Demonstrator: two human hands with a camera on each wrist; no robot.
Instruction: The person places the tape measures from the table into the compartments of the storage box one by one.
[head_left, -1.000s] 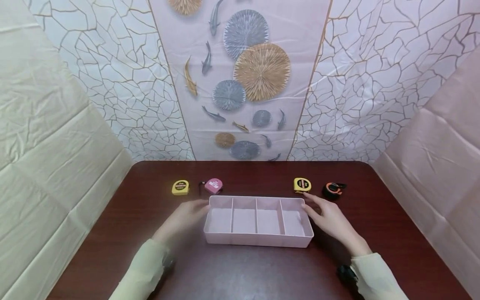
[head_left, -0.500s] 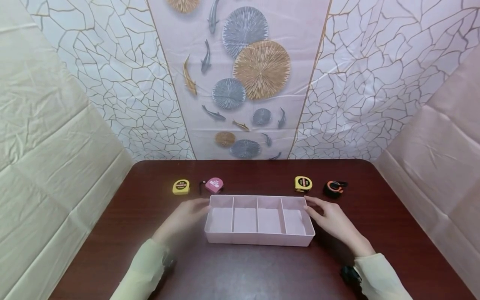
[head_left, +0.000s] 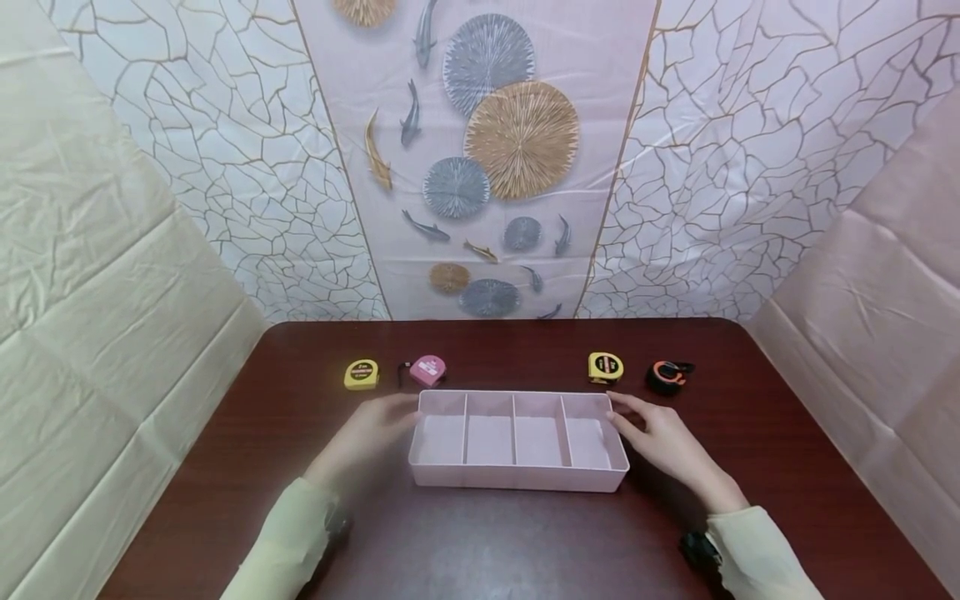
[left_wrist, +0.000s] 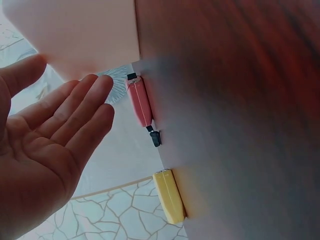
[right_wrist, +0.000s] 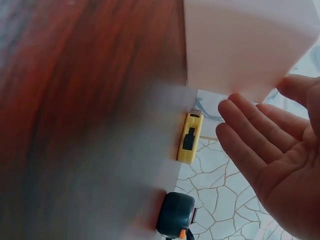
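A pale pink tray (head_left: 517, 477) with several compartments in a row sits on the table between both hands. At its left end is my left hand (head_left: 372, 433), its fingertips at the far left corner. The left wrist view shows that hand's fingers (left_wrist: 75, 107) extended, thumb apart at the tray's edge. My right hand (head_left: 663, 437) mirrors it at the right end, index fingertip and thumb at the far right corner. Its fingers (right_wrist: 255, 132) look nearly straight in the right wrist view. Just beyond that corner stands a yellow tape measure (head_left: 605, 367).
Behind the tray's left end lie a pink tape measure (head_left: 428, 370) with a black strap and another yellow tape measure (head_left: 362, 375). A black and orange tape measure (head_left: 666, 377) lies at the back right. A patterned cloth (head_left: 480, 250) hangs behind the dark wooden table (head_left: 495, 550).
My right index finger has drawn back from beside the right yellow tape measure to the tray's corner. The view has shifted slightly; the left hand keeps its place at the tray.
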